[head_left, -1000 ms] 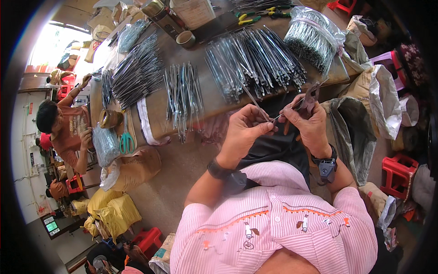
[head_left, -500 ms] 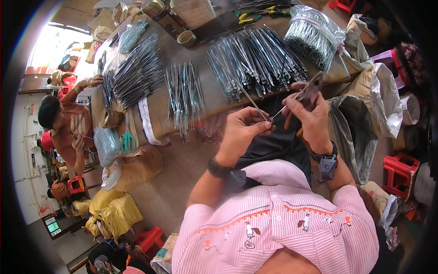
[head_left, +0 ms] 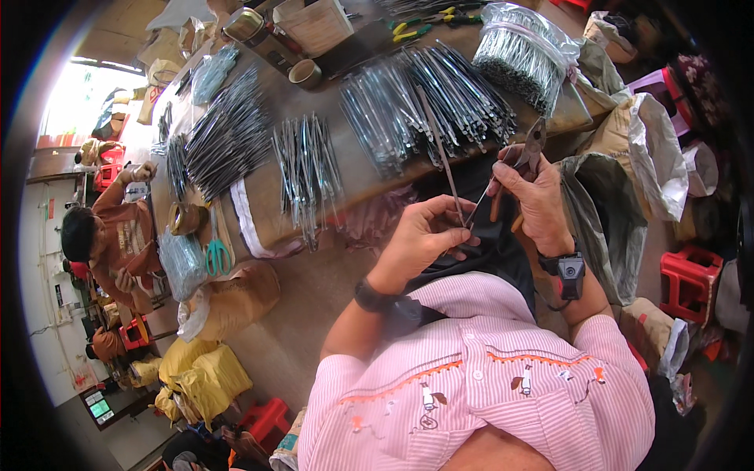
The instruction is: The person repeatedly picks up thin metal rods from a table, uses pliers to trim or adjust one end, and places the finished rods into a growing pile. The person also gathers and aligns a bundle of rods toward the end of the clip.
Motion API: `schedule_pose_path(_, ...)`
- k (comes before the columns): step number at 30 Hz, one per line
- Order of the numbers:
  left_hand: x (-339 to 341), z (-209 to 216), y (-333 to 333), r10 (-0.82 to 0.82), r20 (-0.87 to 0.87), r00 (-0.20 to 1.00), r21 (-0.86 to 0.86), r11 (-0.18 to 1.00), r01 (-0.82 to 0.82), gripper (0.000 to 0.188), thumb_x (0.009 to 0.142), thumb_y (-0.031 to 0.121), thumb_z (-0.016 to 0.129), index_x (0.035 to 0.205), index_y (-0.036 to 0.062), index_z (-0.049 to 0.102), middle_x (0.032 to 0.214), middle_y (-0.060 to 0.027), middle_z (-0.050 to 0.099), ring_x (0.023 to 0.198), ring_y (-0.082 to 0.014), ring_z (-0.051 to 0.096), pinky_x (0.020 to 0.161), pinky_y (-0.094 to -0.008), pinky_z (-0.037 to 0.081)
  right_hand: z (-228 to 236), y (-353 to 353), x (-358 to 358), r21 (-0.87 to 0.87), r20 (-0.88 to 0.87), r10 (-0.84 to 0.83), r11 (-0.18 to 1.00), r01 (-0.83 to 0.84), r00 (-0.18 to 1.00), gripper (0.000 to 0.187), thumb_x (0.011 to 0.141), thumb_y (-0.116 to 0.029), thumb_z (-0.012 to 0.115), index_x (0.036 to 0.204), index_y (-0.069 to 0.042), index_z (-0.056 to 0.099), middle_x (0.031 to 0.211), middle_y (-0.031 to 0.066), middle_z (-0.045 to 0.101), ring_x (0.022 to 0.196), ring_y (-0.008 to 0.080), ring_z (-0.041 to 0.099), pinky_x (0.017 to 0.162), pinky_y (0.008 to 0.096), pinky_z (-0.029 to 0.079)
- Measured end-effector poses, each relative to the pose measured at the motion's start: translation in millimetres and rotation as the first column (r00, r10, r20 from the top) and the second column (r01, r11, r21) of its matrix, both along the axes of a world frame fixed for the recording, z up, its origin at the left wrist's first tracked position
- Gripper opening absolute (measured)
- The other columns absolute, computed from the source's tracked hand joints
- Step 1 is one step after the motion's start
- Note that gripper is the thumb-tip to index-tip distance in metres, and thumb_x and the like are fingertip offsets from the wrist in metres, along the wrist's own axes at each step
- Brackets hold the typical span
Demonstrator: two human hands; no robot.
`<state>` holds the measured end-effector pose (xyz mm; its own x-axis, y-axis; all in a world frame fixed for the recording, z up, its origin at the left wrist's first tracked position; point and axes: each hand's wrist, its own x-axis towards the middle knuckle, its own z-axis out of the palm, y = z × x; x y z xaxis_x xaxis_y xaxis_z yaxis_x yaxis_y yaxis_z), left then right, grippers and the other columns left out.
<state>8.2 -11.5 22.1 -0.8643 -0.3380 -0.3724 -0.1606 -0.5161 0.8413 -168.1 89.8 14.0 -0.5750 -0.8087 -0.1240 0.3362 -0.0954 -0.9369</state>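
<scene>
Left hand: left hand (head_left: 424, 235) sits just below the table edge, fingers curled together, pinching the lower end of a thin metal rod (head_left: 441, 161) that rises tilted over the table.
Right hand: right hand (head_left: 536, 200) is closed around the orange handles of a pair of pliers (head_left: 528, 157), nose pointing up and away; a dark watch sits on that wrist.
Meeting point: a second thin wire runs between the two hands, which are close together; whether the plier nose touches the rod I cannot tell.
Table: brown worktable (head_left: 369, 169) with several fanned piles of metal rods (head_left: 428, 98) and a bagged bundle of wires (head_left: 518, 55) at the far right.
Nearby: green-handled scissors (head_left: 217, 253) at the left end; another person in a brown top (head_left: 118, 239) works there.
</scene>
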Motion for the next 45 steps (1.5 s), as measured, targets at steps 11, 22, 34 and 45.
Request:
schedule_pose_path(11,-2,-5,-2,0.03,-0.033,0.999,-0.001,1.0,-0.03,0.029,0.083,-0.002,0.064,0.111,-0.0016,0.061,0.092,-0.0075,0.067,0.083,-0.0182,0.069,0.058,-0.0231,0.056,7,7,1,-0.009,0.095,-0.011,1.0,0.012,0.995,0.016,0.089,-0.008,0.065,0.101,0.001,0.06,0.081,0.0067,0.064,0.068,0.0144,0.063,0.059,0.0254,0.052)
schedule_pose_path(22,0,-1,1,-0.024,0.0,1.0,0.016,1.0,0.024,0.032,0.083,0.0,0.064,0.115,0.0001,0.058,0.093,-0.0058,0.065,0.082,-0.0166,0.068,0.056,-0.021,0.053,-2,4,1,0.063,0.114,0.041,0.997,-0.048,0.993,0.021,0.087,-0.007,0.066,0.106,0.0,0.06,0.088,0.011,0.067,0.068,0.0129,0.063,0.062,0.0238,0.052)
schedule_pose_path(34,-4,-3,4,0.051,-0.133,0.99,0.244,0.97,-0.017,0.018,0.095,0.019,0.055,0.102,0.0024,0.056,0.091,-0.0057,0.06,0.081,-0.0147,0.061,0.07,-0.0268,0.05,-4,4,4,0.105,0.139,0.077,0.99,-0.092,0.987,0.023,0.084,-0.006,0.069,0.104,0.0,0.06,0.085,0.0092,0.068,0.067,0.0131,0.064,0.062,0.0237,0.052)
schedule_pose_path(45,-12,-25,7,0.244,-0.03,0.969,0.315,0.922,-0.223,0.014,0.086,0.007,0.068,0.091,0.0069,0.055,0.077,0.0006,0.059,0.057,-0.0068,0.054,0.045,-0.0168,0.039,-7,3,12,0.087,-0.027,0.107,0.991,-0.104,0.994,0.017,0.084,-0.007,0.068,0.099,0.0,0.063,0.085,0.0082,0.067,0.073,0.0121,0.065,0.067,0.0241,0.052)
